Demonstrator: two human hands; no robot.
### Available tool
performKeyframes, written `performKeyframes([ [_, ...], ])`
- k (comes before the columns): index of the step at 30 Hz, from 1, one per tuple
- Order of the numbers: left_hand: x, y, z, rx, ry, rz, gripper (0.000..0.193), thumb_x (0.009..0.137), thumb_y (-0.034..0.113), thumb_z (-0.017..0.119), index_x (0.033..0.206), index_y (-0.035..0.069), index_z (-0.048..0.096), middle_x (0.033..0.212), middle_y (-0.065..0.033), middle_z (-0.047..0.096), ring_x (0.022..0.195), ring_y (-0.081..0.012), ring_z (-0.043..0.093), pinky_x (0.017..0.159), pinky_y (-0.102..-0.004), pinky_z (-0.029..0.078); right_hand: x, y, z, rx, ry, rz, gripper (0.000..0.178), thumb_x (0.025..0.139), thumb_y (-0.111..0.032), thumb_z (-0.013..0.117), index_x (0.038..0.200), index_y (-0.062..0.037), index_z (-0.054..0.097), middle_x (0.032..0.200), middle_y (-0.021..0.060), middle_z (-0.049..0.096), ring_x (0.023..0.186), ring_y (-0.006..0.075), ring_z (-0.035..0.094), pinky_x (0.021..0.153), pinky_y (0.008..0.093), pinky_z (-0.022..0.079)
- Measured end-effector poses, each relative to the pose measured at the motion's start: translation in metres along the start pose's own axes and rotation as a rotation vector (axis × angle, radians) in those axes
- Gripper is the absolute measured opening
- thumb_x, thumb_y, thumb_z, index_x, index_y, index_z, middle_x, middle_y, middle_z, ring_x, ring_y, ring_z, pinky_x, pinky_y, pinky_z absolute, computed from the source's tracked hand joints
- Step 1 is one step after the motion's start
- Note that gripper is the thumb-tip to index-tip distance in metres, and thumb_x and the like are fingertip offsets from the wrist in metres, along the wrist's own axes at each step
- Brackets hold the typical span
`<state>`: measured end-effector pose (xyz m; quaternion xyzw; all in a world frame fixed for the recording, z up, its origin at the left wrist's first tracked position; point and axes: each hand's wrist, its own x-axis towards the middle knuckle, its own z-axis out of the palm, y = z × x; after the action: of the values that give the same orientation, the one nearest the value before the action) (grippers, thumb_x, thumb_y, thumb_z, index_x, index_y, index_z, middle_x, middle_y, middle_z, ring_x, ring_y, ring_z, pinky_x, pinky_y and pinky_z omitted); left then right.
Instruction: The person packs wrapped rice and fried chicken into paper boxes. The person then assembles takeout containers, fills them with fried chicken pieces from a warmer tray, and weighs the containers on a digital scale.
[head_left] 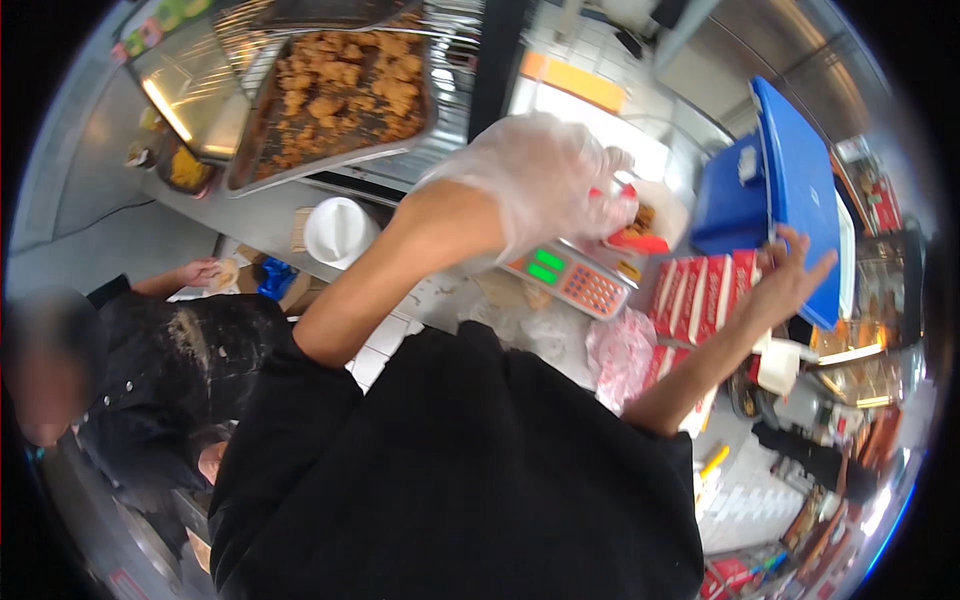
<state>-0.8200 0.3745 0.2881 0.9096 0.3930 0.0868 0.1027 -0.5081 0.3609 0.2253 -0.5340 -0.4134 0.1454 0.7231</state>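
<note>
My left hand (545,180), in a clear plastic glove, reaches forward over a scale (575,275) with a green display. Its fingers are curled at a red and white food box (650,240); glare and folds hide what they grip. Brown fried pieces (643,218) show inside the box. My bare right hand (795,275) is open, fingers spread, holding nothing, in front of the lid of a blue bin (730,195). Below that hand are red and white cartons (695,295), stacked in rows. A pink plastic bag (618,350) lies beside them.
A metal tray (240,170) of fried pieces sits on a rack at the far left. Nearer is a white round tub (340,232). At left, a co-worker in a dark top (190,350) holds something pale. Another person (820,460) stands at right.
</note>
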Motion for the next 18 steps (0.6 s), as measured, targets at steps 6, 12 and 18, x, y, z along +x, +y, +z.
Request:
performKeyframes([
  [6,-0.112,-0.114,-0.049,-0.151,0.276,-0.272,0.029,0.093,0.032,0.06,0.102,0.006,0.069,0.092,-0.0124,0.069,0.087,-0.031,0.064,0.079,-0.039,0.05,-0.082,0.035,0.016,0.039,-0.138,0.135,0.059,0.101,-0.015,0.054,0.152,-0.0056,0.026,0.088,0.0089,0.062,0.061,0.0044,0.046,0.052,0.0177,0.035],
  [12,-0.129,-0.202,-0.038,0.285,0.008,-0.521,0.037,0.086,0.016,0.067,0.123,0.014,0.066,0.126,-0.0103,0.064,0.114,-0.0298,0.059,0.101,-0.0364,0.046,-0.143,0.051,0.034,0.05,-0.492,0.329,0.046,0.099,-0.012,0.055,0.143,-0.0056,0.043,0.083,0.0038,0.063,0.063,0.0047,0.049,0.056,0.0188,0.04],
  [18,-0.112,-0.226,-0.021,0.204,-0.219,-0.5,0.046,0.078,0.011,0.071,0.124,0.012,0.063,0.119,-0.0122,0.065,0.109,-0.0323,0.061,0.097,-0.0391,0.049,-0.18,0.051,0.045,0.105,-0.794,0.451,0.033,0.099,-0.012,0.058,0.131,-0.0066,0.058,0.087,0.0025,0.062,0.068,0.0058,0.05,0.058,0.0201,0.039],
])
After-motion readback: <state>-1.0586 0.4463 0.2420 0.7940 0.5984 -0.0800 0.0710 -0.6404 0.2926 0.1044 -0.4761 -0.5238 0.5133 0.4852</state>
